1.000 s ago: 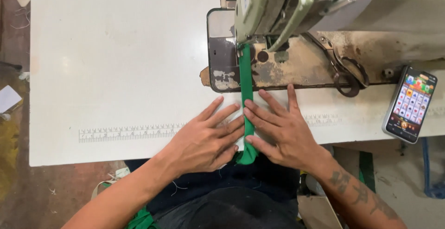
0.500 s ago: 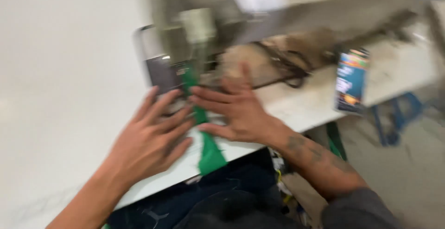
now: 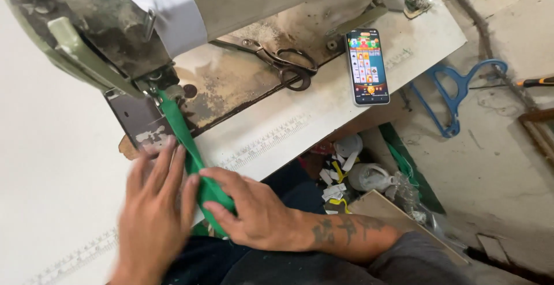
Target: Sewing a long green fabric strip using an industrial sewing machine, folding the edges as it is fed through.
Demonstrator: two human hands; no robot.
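Observation:
A narrow green fabric strip runs from under the presser foot of an old sewing machine down to the white table's front edge. My left hand lies flat on the table just left of the strip, fingers spread and touching it. My right hand presses the strip's lower end against the table edge from the right, fingers laid over the green cloth.
Black-handled scissors lie on the machine's worn base. A phone with a lit screen rests on the table's right part. Under the table stands a box of scraps. A blue hanger lies on the concrete floor.
The view has swung right and tilted, bringing the floor and scrap box into sight. Both hands stay on the green strip, now nearer the table's front edge.

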